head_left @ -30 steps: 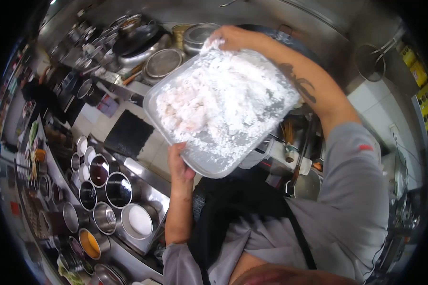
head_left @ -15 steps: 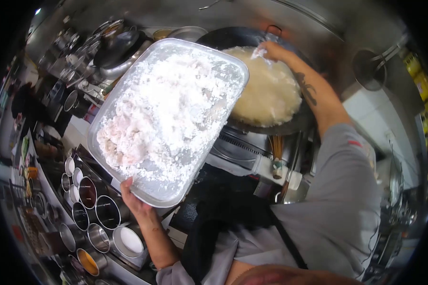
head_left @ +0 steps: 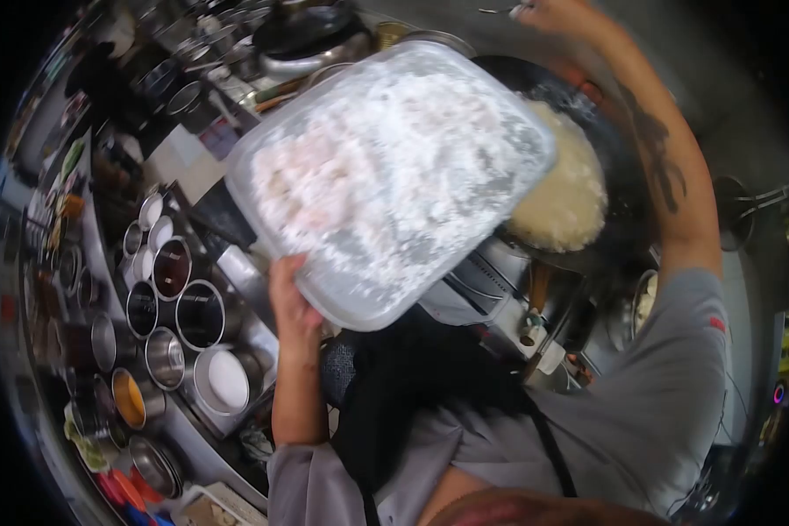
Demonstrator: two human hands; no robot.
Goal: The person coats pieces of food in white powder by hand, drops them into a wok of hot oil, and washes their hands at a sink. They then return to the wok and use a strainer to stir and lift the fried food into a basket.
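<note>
Gripping the floured tray [head_left: 386,175] underneath, the left hand [head_left: 291,307] holds it; right hand [head_left: 557,13] apparently pinched, no writing legible.

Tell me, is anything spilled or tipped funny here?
Nothing has spilled that I can see. The clear tray of floury pieces is tilted, held up by the left hand beside the foaming wok. The right hand reaches past the wok.

Single head cam, fisheye w/ dark round edges. Looks fwd and steeply down over own chest. Very close to tray [head_left: 394,175] at centre frame; wok [head_left: 579,202] just beyond, bench [head_left: 237,280] w/ pots further off at left. No 2nd view to share with.
</note>
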